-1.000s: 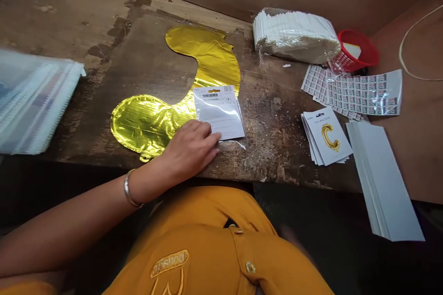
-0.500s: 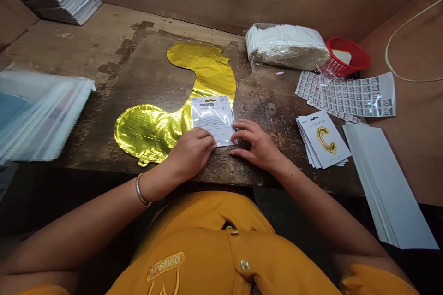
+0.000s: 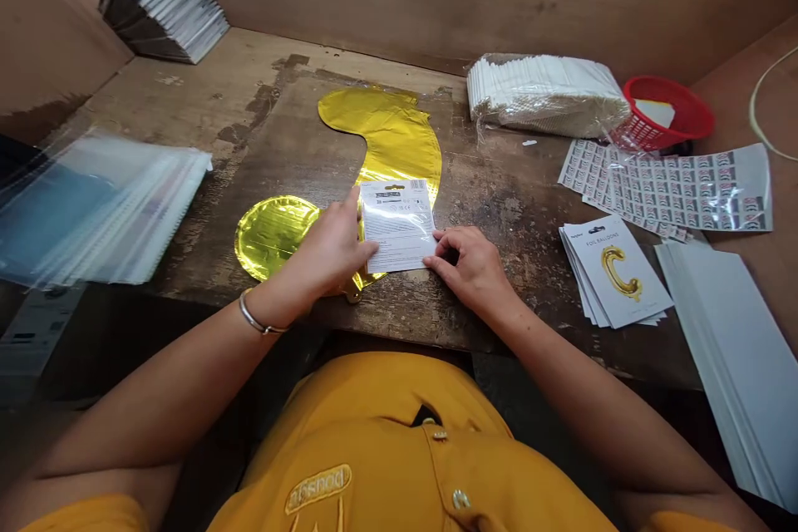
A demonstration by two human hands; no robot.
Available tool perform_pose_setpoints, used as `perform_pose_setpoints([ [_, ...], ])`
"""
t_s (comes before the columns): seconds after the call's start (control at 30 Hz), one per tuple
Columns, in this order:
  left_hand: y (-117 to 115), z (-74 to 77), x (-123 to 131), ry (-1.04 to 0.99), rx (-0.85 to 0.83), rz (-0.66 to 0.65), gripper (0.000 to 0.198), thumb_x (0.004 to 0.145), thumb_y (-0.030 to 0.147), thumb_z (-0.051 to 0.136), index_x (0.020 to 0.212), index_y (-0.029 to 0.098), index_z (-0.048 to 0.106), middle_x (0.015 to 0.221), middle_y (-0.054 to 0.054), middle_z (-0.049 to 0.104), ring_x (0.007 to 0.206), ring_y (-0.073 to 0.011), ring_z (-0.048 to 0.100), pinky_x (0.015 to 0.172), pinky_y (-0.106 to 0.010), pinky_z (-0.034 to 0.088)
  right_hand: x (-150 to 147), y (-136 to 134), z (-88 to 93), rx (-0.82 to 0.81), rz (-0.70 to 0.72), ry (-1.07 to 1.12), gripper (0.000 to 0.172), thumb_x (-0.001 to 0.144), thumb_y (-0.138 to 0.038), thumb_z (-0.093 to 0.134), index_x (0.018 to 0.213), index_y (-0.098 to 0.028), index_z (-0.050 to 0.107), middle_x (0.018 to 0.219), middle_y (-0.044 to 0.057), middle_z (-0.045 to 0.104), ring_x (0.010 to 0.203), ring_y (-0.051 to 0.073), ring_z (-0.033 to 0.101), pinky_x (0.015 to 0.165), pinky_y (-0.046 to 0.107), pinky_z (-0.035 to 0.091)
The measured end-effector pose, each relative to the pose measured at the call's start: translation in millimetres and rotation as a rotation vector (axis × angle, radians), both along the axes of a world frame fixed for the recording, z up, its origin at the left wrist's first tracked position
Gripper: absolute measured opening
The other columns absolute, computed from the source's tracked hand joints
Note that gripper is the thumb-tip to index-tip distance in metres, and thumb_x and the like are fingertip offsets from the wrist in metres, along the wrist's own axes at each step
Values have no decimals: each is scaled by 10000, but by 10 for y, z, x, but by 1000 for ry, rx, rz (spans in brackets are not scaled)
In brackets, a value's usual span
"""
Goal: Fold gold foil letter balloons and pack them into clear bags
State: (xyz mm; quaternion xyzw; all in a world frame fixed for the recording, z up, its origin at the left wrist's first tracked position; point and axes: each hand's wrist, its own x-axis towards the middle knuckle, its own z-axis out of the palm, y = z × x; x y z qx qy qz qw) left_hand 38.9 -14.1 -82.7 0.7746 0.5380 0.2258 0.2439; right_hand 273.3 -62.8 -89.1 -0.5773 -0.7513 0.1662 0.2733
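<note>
Near the wooden table (image 3: 517,266)'s front edge, the left hand (image 3: 327,253) and right hand (image 3: 470,266) rest, grips released, on a white printed card (image 3: 399,224) atop a curved gold foil balloon (image 3: 396,141).

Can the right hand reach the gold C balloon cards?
Probably yes: the right hand is near the gold C balloon cards, with nothing between them on the wooden table.

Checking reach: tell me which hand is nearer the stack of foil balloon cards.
The right hand, just left of the stack. The left hand lies farther off, beyond the white card.
</note>
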Motion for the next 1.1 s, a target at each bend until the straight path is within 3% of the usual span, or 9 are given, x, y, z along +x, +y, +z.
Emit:
perform_pose_setpoints([
  [0.2,86,18,119,-418,-348,-35,828,717,175,740,1415,154,295,904,-71,724,738,-227,705,637,-339,582,7,-6,-13,-20,-64,45,156,724,-230,717,710,-216,563,888,63,680,947,264,605,828,430,478],
  [0.37,4,-26,93,-648,-278,-263,540,911,283,579,1385,130,372,1174,-166,672,1014,-226,689,856,-383,586,130,0,159,-234,-157,497,389,675,-447,762,934,-189,629,815,45,664,725,198,586,687,349,489],
  [0.43,-67,43,37,-521,-171,-198,474,952,312,535,1367,118,413,1130,-162,685,998,-221,689,851,-378,586,133,-2,250,-423,-63,623,332,726,-500,725,760,-183,632,611,6,593,575,155,526,576,298,448],
  [0.53,-271,176,15,-152,240,-1,637,916,348,606,1457,142,342,1200,-186,642,1095,-275,640,925,-446,551,-7,19,312,-489,-159,809,405,654,-528,792,644,-182,582,561,-14,558,489,118,493,489,258,412],
  [0.63,-462,234,55,244,728,-113,579,892,301,633,1424,187,437,1358,-160,557,1233,-301,546,1039,-456,471,-305,59,308,-494,-187,965,450,587,-547,830,654,-176,585,610,-15,582,478,114,522,471,248,439],
  [0.7,-444,270,0,384,864,-200,389,938,243,537,1317,157,551,1247,-131,638,1114,-257,616,968,-389,516,-503,76,282,-503,-83,940,426,683,-575,755,706,-168,631,652,15,622,517,141,569,506,276,489],
  [0.83,121,533,-588,339,909,-211,331,977,166,373,1189,111,622,1038,-107,712,918,-186,663,848,-313,556,-703,82,120,-223,-14,575,402,888,-518,526,973,-172,711,882,110,732,774,243,686,738,395,567],
  [1.0,1436,1093,-1872,156,965,320,425,985,258,332,1289,113,592,1159,-125,653,1104,-213,589,981,-360,489,-770,90,-101,79,175,101,259,942,-295,458,1013,-227,698,915,75,727,874,236,664,757,367,568],
  [1.1,2158,1241,-2431,53,811,679,477,957,334,360,1310,113,594,1190,-84,602,1124,-170,558,1004,-287,431,-792,126,-105,113,231,34,235,953,-214,448,961,-246,681,841,41,707,809,193,656,701,299,566],
])
